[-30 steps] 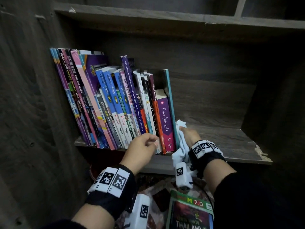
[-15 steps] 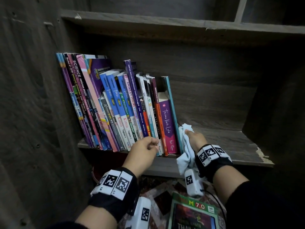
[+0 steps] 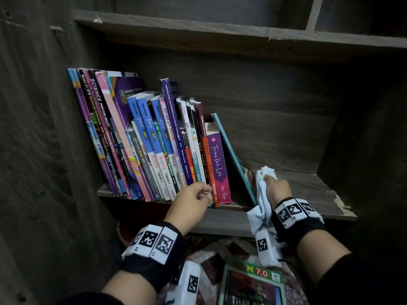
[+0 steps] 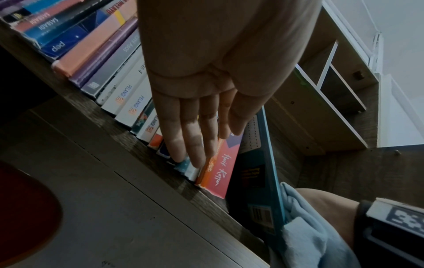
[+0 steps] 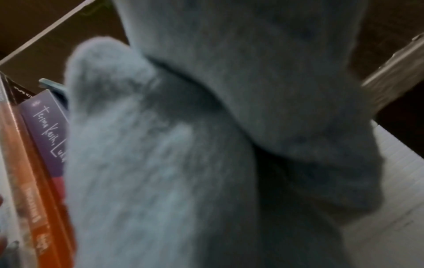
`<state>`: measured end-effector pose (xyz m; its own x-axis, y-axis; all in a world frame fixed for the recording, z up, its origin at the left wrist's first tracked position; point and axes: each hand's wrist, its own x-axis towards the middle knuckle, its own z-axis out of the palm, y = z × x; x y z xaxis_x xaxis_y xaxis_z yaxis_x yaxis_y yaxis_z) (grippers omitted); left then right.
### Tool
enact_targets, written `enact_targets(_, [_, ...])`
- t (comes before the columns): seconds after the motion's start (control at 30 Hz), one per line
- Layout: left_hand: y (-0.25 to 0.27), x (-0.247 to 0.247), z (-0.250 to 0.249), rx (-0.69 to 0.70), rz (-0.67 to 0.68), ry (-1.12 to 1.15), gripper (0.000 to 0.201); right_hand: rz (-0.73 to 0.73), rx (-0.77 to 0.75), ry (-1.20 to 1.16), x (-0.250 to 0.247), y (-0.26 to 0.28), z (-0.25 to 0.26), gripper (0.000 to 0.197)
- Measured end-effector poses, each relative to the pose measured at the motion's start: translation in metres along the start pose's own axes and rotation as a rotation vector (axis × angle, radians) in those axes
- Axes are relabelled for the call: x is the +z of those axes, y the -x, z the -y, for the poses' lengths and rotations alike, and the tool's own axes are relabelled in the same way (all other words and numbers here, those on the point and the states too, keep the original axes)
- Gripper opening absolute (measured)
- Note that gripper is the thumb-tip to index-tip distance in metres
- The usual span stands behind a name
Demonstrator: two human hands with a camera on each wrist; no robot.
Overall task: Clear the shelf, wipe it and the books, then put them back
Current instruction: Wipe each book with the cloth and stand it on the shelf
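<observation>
1. The left hand [image 3: 191,202] reaches to the near foot of the book row, its fingers [image 4: 195,145] straight and together, laid flat on the lower spines by the orange book [image 4: 207,170]. It grips nothing; I judge it is steadying the row so it will not topple to the right.
2. The right hand [image 3: 276,187] is clamped on a pale cloth [image 3: 262,194], which bunches above the knuckles and hangs down past the wrist. It sits just right of the leaning teal book [image 3: 233,157], the cloth touching that book's near edge. The right wrist view is filled with blurred cloth, so how the fingers lie under it cannot be told.
3. The books [image 3: 154,139] stand packed on the left part of the shelf [image 3: 308,186], tilted against the left wall. The purple book [image 3: 218,166] ends the tight row; the teal one leans apart from it, leaving a gap.
4. The right part of the shelf is bare wood, probably the stretch being wiped while the books are kept aside.
5. A green-covered book [image 3: 253,285] lies below, near the person, off the shelf.
</observation>
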<state>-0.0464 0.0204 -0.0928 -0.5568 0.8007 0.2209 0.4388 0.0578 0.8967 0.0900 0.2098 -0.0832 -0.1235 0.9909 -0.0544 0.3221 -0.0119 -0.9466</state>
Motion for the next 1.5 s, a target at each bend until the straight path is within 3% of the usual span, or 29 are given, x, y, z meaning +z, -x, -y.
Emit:
enact_targets(0.37, [-0.005, 0.024, -0.004, 0.014, 0.067, 0.002, 0.011, -0.043, -0.183, 0.244, -0.053, 0.006, -0.014, 0.04])
enact_targets(0.47, [-0.008, 0.031, -0.002, 0.022, 0.075, 0.001, 0.017, 0.057, -0.264, 0.244, -0.062, 0.014, -0.025, 0.043])
enact_targets(0.57, [-0.007, 0.038, 0.0, 0.017, 0.092, -0.013, 0.02, 0.25, -0.314, 0.145, -0.073, 0.026, -0.037, 0.048])
enact_targets(0.67, [-0.007, 0.043, 0.004, 0.02, 0.117, -0.037, 0.022, 0.348, -0.431, 0.434, -0.082, 0.03, -0.037, 0.064])
enact_targets(0.77, [-0.007, 0.047, 0.007, 0.016, 0.129, -0.06, 0.022, 0.169, -0.539, 0.746, -0.084, 0.028, -0.035, 0.052])
enact_targets(0.93, [-0.003, 0.048, -0.001, 0.065, 0.122, -0.028, 0.017, 0.018, -0.59, 0.372, -0.08, 0.031, -0.045, 0.043])
enact_targets(1.07, [0.003, 0.045, -0.03, 0.171, 0.076, 0.167, 0.014, -0.03, -0.609, -0.031, -0.06, 0.044, -0.039, 0.039])
enact_targets(1.13, [0.005, 0.045, -0.045, 0.192, 0.096, 0.225, 0.035, -0.022, -0.664, -0.145, -0.043, 0.056, -0.034, 0.039])
enact_targets(1.2, [0.006, 0.048, -0.059, 0.184, 0.096, 0.164, 0.069, 0.061, -0.707, -0.152, -0.023, 0.066, -0.035, 0.043])
enact_targets(1.27, [0.006, 0.049, -0.066, 0.175, -0.001, -0.076, 0.081, 0.257, -0.687, -0.119, -0.002, 0.073, -0.039, 0.048])
enact_targets(1.37, [0.0, 0.045, -0.068, 0.101, -0.253, -0.413, 0.046, 0.537, -0.701, -0.001, 0.014, 0.07, -0.045, 0.067])
enact_targets(1.43, [-0.007, 0.041, -0.066, 0.081, -0.293, -0.408, 0.024, 0.621, -0.708, 0.023, 0.009, 0.06, -0.043, 0.077])
enact_targets(1.5, [-0.011, 0.04, -0.066, 0.085, -0.288, -0.351, 0.017, 0.617, -0.643, -0.014, -0.001, 0.05, -0.037, 0.07])
